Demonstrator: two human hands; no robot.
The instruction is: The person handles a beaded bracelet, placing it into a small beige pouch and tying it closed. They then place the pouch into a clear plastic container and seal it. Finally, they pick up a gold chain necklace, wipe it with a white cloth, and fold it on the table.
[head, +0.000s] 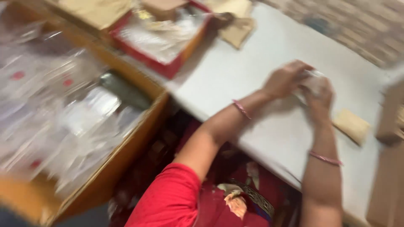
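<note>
The picture is blurred by motion. My left hand [285, 79] and my right hand [319, 101] meet over a white table [235, 71], both closed around a small clear, whitish packet [312, 82]. Each wrist wears a thin pink bangle. A small tan card piece [352, 125] lies on the table just right of my right hand.
A wooden crate [126, 147] full of clear plastic packets [63, 109] stands at the left. A red tray [162, 65] with more clear wrapping sits at the back, tan paper pieces [237, 29] beside it. Brown cardboard [389, 168] stands at the right edge.
</note>
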